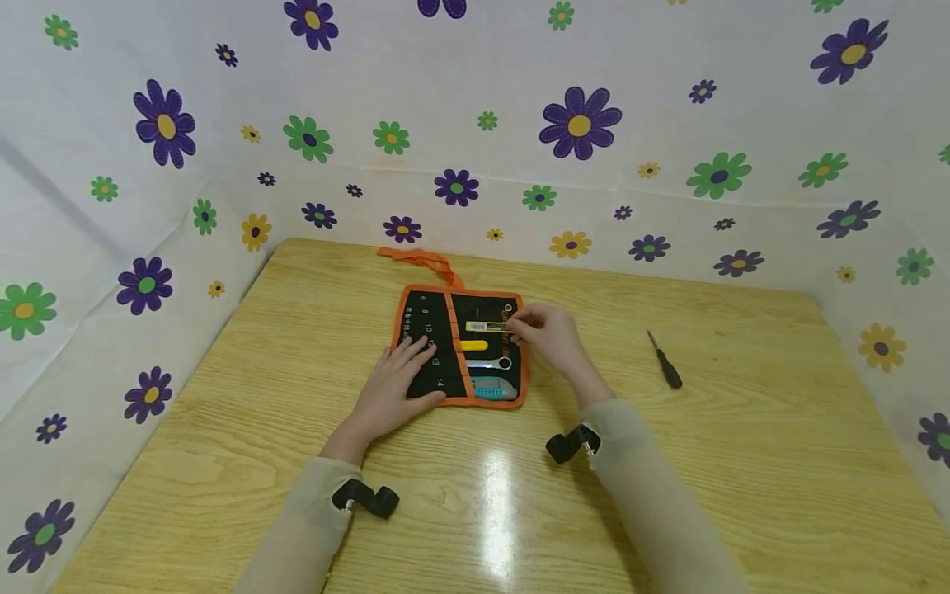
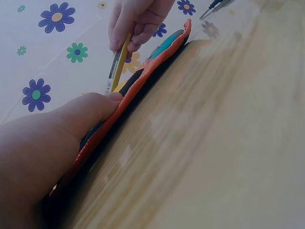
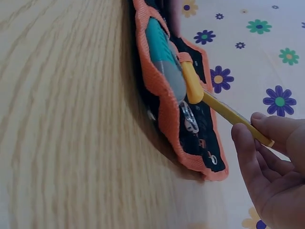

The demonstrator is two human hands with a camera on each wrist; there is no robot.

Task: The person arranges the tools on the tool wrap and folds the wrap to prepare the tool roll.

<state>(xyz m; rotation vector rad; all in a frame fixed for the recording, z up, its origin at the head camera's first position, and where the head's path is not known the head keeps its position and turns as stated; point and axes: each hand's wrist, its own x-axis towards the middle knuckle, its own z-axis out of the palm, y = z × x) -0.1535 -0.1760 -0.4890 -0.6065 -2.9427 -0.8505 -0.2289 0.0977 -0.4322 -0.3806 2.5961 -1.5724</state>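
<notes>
A black tool pouch [image 1: 425, 375] with orange trim lies unfolded on the table. My left hand [image 1: 393, 384] rests on its numbered left panel, fingers spread. Between thumb and fingertips, my right hand [image 1: 551, 337] pinches one end of a slim yellow box [image 1: 482, 327] with a printed label. In the right wrist view, the box [image 3: 233, 117] slants up from the pouch toward the hand. Below it in the head view sit a yellow handle [image 1: 474, 346], a ring-ended wrench [image 1: 488, 363] and a teal and grey utility knife [image 1: 493, 388], their left ends tucked in pockets.
A black-handled screwdriver [image 1: 665, 363] lies on the wooden table [image 1: 742, 462] to the right of the pouch. An orange strap [image 1: 417, 256] trails from the pouch's far edge. Flower-patterned white cloth [image 1: 512, 49] stands behind the table and along its sides.
</notes>
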